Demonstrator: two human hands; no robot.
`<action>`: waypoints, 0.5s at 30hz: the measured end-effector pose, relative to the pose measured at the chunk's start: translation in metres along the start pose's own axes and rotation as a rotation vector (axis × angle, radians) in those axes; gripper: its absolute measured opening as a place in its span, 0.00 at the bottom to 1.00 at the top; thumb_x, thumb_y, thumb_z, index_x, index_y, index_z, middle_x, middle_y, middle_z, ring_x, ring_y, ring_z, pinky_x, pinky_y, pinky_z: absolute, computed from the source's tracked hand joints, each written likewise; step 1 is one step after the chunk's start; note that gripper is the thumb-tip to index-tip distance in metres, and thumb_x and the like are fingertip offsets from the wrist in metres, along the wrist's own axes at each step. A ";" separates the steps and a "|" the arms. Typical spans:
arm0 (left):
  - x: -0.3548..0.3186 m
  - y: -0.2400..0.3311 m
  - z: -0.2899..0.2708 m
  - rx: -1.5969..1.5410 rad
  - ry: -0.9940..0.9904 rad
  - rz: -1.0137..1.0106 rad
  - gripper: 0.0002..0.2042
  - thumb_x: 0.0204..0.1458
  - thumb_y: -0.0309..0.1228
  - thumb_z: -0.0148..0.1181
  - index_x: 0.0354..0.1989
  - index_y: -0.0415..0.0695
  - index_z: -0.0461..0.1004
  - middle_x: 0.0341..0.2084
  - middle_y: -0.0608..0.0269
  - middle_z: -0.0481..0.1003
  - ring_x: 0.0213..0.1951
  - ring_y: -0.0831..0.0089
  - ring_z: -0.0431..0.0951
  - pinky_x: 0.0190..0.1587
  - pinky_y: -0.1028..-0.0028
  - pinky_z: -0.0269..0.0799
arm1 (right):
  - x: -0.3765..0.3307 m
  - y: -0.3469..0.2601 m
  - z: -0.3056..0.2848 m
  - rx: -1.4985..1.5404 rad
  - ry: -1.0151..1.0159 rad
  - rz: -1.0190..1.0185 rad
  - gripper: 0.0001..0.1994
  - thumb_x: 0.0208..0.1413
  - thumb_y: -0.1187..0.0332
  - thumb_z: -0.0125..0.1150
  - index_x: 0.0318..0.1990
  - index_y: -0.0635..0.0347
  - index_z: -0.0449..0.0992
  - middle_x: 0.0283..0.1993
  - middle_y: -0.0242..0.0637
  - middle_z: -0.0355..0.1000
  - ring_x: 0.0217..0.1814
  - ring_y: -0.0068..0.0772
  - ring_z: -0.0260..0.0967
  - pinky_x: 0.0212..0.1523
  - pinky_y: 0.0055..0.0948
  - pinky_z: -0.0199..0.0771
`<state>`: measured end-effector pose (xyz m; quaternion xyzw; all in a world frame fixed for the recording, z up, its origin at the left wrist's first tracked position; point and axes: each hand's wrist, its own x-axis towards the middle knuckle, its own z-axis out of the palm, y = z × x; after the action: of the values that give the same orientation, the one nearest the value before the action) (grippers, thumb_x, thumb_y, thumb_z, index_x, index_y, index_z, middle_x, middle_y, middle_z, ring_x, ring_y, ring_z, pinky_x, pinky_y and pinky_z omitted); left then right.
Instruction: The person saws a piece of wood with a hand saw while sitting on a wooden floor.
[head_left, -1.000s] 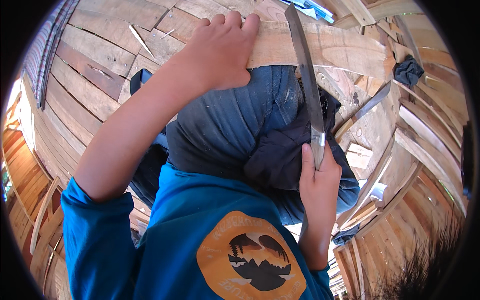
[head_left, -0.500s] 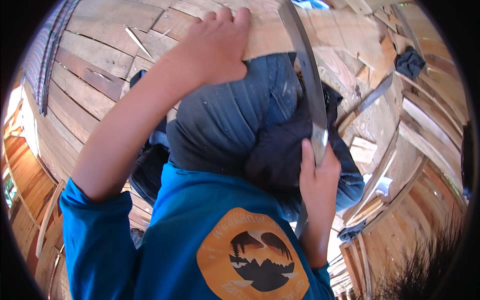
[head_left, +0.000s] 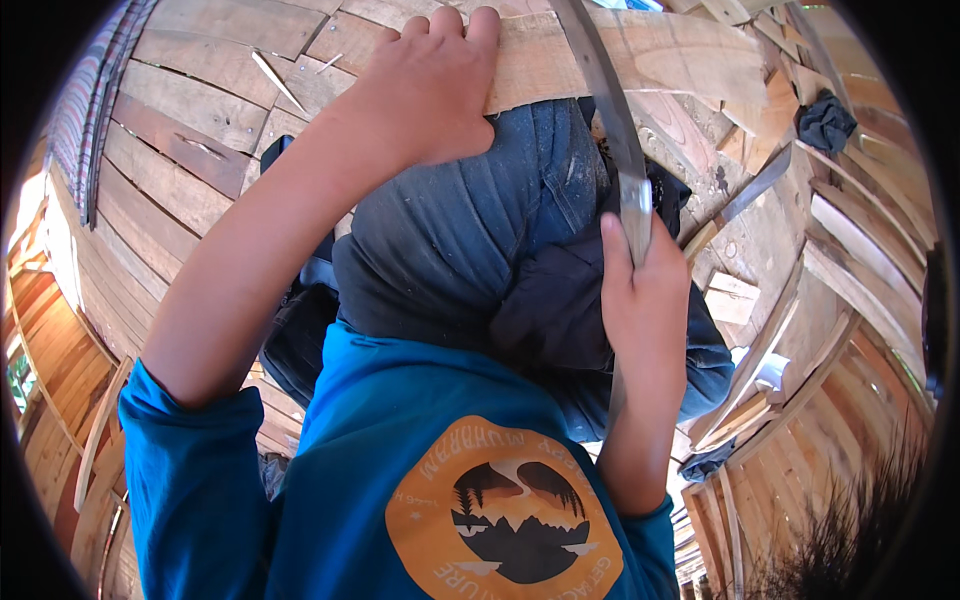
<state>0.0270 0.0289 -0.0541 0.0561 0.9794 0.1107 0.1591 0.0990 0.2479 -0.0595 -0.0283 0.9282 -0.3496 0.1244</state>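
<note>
My right hand is closed round the handle of a machete, its thumb lying along the grip. The long dark blade points away from me and crosses over a pale wooden board; whether its edge touches the wood I cannot tell. The handle's rear end runs back beneath my right forearm. At the far side, my left hand grips the board's left end, fingers over the top and thumb toward my knee. The board lies crosswise just beyond my legs, in dark trousers. Its far edge is partly cut off by the view.
On the plank floor right of my legs rests a second long knife. Several wood strips and offcuts lie farther right. A dark crumpled cloth sits at the far right. Striped fabric hangs at the far left.
My right hand has pushed forward with the machete, away from my body. The board's near edge has shifted slightly. My left hand stays at nearly the same place.
</note>
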 end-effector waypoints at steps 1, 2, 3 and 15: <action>-0.001 0.000 -0.001 -0.005 0.004 -0.005 0.29 0.37 0.30 0.61 0.49 0.29 0.61 0.43 0.34 0.69 0.49 0.40 0.71 0.54 0.53 0.65 | 0.007 0.000 0.000 0.005 -0.007 -0.021 0.09 0.63 0.66 0.56 0.38 0.64 0.71 0.24 0.60 0.67 0.31 0.66 0.69 0.25 0.49 0.67; -0.004 0.000 -0.004 -0.013 0.000 -0.003 0.29 0.37 0.30 0.61 0.49 0.29 0.61 0.43 0.34 0.69 0.50 0.40 0.71 0.54 0.53 0.65 | 0.008 -0.003 -0.001 -0.010 -0.044 0.010 0.09 0.62 0.67 0.57 0.40 0.64 0.72 0.25 0.60 0.68 0.32 0.65 0.69 0.26 0.48 0.68; -0.007 0.002 -0.010 -0.019 0.004 -0.001 0.29 0.37 0.30 0.61 0.49 0.29 0.61 0.43 0.34 0.69 0.50 0.41 0.71 0.54 0.52 0.65 | 0.002 -0.002 -0.003 -0.001 -0.031 0.017 0.10 0.62 0.66 0.57 0.40 0.66 0.72 0.24 0.56 0.68 0.28 0.58 0.67 0.27 0.43 0.68; -0.003 0.003 -0.005 0.033 -0.013 -0.033 0.33 0.37 0.29 0.61 0.53 0.28 0.59 0.45 0.34 0.69 0.52 0.41 0.70 0.56 0.53 0.64 | -0.012 -0.005 -0.008 0.013 -0.048 0.089 0.12 0.63 0.64 0.57 0.41 0.68 0.74 0.27 0.52 0.70 0.26 0.54 0.64 0.32 0.36 0.69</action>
<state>0.0288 0.0307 -0.0479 0.0433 0.9809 0.0914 0.1664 0.1087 0.2513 -0.0477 0.0055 0.9230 -0.3488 0.1623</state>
